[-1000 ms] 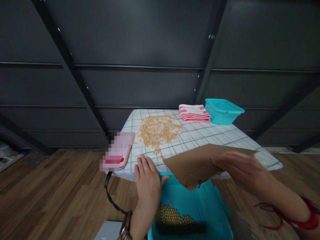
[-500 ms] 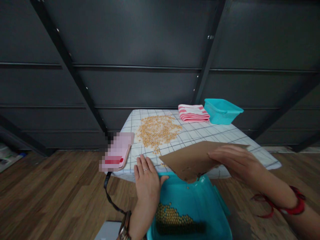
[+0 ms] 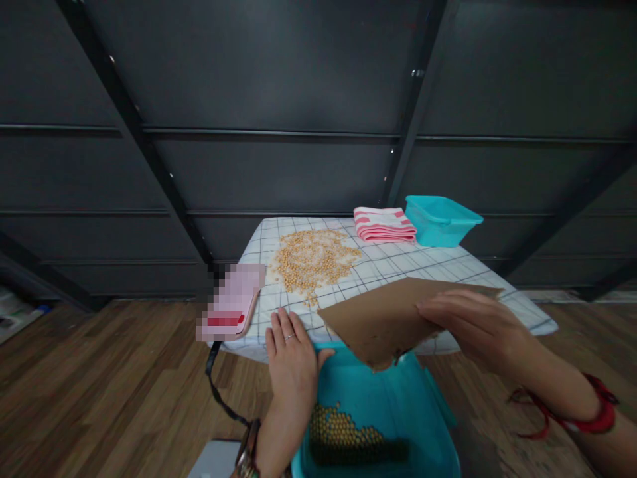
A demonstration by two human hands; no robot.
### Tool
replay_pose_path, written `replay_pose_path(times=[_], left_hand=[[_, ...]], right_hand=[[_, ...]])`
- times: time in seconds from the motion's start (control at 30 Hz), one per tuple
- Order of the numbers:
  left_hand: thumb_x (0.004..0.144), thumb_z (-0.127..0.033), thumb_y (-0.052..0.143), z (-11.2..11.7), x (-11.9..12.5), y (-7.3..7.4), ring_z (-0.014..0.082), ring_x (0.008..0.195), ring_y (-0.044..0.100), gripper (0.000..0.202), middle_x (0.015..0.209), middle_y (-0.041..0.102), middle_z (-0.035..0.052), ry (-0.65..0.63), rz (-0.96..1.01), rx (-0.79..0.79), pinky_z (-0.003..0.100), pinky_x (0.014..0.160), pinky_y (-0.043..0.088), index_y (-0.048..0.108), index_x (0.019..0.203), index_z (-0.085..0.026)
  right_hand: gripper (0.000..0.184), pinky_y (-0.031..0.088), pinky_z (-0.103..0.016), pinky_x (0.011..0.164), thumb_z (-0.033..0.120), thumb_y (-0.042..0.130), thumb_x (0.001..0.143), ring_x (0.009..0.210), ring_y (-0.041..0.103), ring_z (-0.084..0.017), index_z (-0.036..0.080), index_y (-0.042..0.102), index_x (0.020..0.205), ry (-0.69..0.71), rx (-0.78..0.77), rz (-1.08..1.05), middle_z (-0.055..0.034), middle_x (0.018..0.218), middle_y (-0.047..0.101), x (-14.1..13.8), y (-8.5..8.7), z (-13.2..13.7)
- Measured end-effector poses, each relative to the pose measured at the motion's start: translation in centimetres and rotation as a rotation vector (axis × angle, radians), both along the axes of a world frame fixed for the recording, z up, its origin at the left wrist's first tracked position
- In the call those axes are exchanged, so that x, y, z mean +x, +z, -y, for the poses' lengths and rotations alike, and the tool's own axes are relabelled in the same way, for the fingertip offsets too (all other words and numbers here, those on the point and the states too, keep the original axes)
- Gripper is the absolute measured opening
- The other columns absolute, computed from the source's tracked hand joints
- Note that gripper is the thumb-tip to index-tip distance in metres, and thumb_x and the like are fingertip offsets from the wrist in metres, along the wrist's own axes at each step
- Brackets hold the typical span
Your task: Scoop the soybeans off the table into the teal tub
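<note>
My right hand (image 3: 478,325) grips a bent piece of brown cardboard (image 3: 378,315), its lower edge hanging over a turquoise plastic bin (image 3: 393,405). Round yellow beans (image 3: 343,428) lie in the near left part of that bin. Resting flat with fingers stretched out, my left hand (image 3: 291,352) is at the table's front edge, its thumb over the bin's rim. Beyond it, a spread of yellow beans mixed with white grains (image 3: 316,259) covers part of the checked tablecloth (image 3: 398,265).
A folded pink-and-white towel (image 3: 384,226) lies at the back, beside a smaller turquoise basket (image 3: 440,222). At the table's left edge is a pink phone-like object (image 3: 233,302), partly pixelated, near a black strap (image 3: 213,378). Dark panels (image 3: 279,172) stand behind the table.
The cardboard's lower edge has dipped slightly toward the bin, and my right wrist has shifted a little to the right. My left hand stays in place.
</note>
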State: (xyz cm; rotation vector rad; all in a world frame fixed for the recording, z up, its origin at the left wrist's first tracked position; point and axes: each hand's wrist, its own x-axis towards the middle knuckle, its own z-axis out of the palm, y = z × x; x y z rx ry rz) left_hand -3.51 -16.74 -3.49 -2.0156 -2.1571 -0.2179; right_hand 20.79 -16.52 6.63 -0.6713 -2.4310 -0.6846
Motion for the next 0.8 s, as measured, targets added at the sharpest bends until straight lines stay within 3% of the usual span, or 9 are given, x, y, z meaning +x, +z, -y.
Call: replay_pose_path(times=[0.17, 0.37, 0.63, 0.8], left_hand=[[0.067, -0.038, 0.064, 0.0, 0.1, 0.2, 0.0384, 0.125, 0.036, 0.076, 0.133, 0.037, 0.0305, 0.000, -0.025, -0.014, 0.050, 0.100, 0.036, 0.041, 0.124, 0.006], [0.068, -0.038, 0.064, 0.0, -0.1, 0.1, 0.0394, 0.125, 0.034, 0.076, 0.133, 0.036, 0.0327, -0.018, 0.020, 0.003, 0.051, 0.101, 0.035, 0.040, 0.124, 0.007], [0.069, -0.035, 0.062, 0.0, -0.1, 0.0, 0.0390, 0.125, 0.036, 0.073, 0.133, 0.037, 0.0313, -0.009, -0.022, -0.010, 0.050, 0.100, 0.036, 0.040, 0.125, 0.007], [0.069, -0.037, 0.062, 0.0, -0.1, 0.1, 0.0385, 0.124, 0.037, 0.073, 0.132, 0.039, 0.0306, -0.017, -0.048, 0.000, 0.048, 0.099, 0.037, 0.041, 0.124, 0.007]], right_hand=[[0.027, 0.053, -0.027, 0.057, 0.017, 0.030, 0.093, 0.067, 0.063, -0.015, 0.019, 0.056, 0.089, 0.003, -0.052, -0.022, -0.0034, 0.074, 0.067, -0.6, -0.3, -0.5], [0.027, 0.054, -0.028, 0.067, 0.007, 0.034, 0.088, 0.077, 0.064, -0.016, 0.016, 0.058, 0.096, 0.014, -0.034, 0.035, -0.0065, 0.083, 0.068, 0.5, 0.4, 0.9], [0.023, 0.054, -0.025, 0.062, 0.014, 0.034, 0.092, 0.071, 0.063, -0.015, 0.015, 0.057, 0.091, 0.030, -0.078, -0.026, -0.0054, 0.078, 0.068, -0.5, 0.0, -0.2], [0.026, 0.054, -0.025, 0.063, 0.011, 0.032, 0.091, 0.071, 0.064, -0.014, 0.017, 0.058, 0.091, 0.027, -0.037, 0.030, -0.0048, 0.078, 0.068, -0.1, 0.2, 0.6]])
